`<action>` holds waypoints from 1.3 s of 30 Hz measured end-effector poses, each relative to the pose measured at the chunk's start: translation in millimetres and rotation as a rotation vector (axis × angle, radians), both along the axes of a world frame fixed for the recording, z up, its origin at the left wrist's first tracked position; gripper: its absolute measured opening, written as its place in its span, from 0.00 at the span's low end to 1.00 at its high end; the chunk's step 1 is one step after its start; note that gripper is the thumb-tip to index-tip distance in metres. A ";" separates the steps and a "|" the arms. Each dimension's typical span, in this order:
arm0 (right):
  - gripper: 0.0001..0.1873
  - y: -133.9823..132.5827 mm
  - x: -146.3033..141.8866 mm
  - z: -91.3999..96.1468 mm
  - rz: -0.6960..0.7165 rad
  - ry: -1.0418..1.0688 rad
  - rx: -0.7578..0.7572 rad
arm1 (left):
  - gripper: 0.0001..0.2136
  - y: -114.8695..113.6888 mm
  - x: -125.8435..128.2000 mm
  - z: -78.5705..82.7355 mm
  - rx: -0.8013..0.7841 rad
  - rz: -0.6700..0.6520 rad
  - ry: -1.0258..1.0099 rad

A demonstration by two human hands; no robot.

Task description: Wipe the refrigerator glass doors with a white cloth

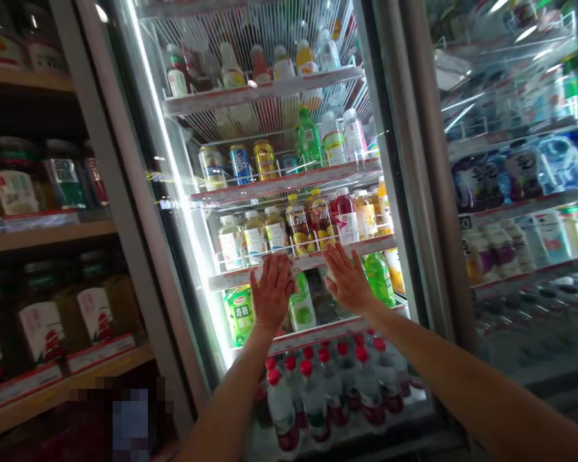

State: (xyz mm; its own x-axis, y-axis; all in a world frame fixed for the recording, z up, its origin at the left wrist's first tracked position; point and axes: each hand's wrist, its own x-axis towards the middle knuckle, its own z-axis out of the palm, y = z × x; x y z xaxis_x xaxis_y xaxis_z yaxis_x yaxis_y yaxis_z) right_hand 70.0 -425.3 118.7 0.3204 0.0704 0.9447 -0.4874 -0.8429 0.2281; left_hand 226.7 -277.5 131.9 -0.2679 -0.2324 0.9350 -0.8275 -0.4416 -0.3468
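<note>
Two bare forearms stretch up from the bottom of the view, nearest the lens, aimed at the front edge of a shelf (311, 260) halfway down a lit drinks cooler. Left hand (272, 292) is up at that edge with its fingers bunched together, pointing upward; can't tell if they're pinching anything (it's a bit blurry there). Right hand (349, 282) sits a little way along, fingers slightly spread, palm toward the cooler. Whether either one actually touches the edge, I can't say.

Right behind them, tea bottles (298, 224) and pale juice bottles (275, 230) stand upright in a row, labels out, presumably so people can read them. A wire guard (236, 260) runs along the front, probably to stop anything tipping off. Below that shelf there's a green pack (239, 314) left of the left hand, a white-and-green bottle (302, 305) between the hands, and a green bottle (379, 279) just beyond the right one.

Further down, red-capped bottles (313, 398) stand packed close, likely to save room. Higher up are cans (264, 160) and more bottles. Out at the sides: big jars (17, 183) on wooden shelves to the left, another drinks cabinet (525, 276) to the right.
</note>
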 end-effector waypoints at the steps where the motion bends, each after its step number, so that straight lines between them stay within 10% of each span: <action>1: 0.29 0.0 0.0 0.1 0.001 0.004 0.002 | 0.22 13.3 9.9 0.4 -0.019 0.010 0.027; 6: 0.30 3.0 5.3 -0.7 -0.005 -0.008 0.031 | 0.26 66.6 44.0 4.2 -0.178 0.090 0.318; 13: 0.32 2.9 3.5 -0.8 0.017 -0.014 0.027 | 0.23 -1.8 -3.1 -12.3 -0.066 0.010 0.088; 21: 0.32 6.5 5.3 -0.7 0.022 -0.015 0.046 | 0.25 40.8 29.8 -7.2 -0.189 0.031 0.263; 30: 0.32 4.3 3.6 -2.6 0.032 -0.023 0.051 | 0.20 -26.5 -27.0 -33.7 0.077 -0.032 -0.069; 39: 0.37 8.1 6.8 -4.1 0.013 -0.036 0.063 | 0.24 53.7 38.9 -22.5 -0.209 0.114 0.218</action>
State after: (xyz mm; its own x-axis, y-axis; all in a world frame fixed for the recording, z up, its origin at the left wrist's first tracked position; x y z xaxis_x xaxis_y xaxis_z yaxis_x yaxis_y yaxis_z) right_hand 76.8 -417.1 114.6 0.2855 0.0147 0.9583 -0.4833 -0.8612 0.1572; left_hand 265.7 -223.8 109.3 -0.0394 -0.0463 0.9982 -0.8134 -0.5786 -0.0589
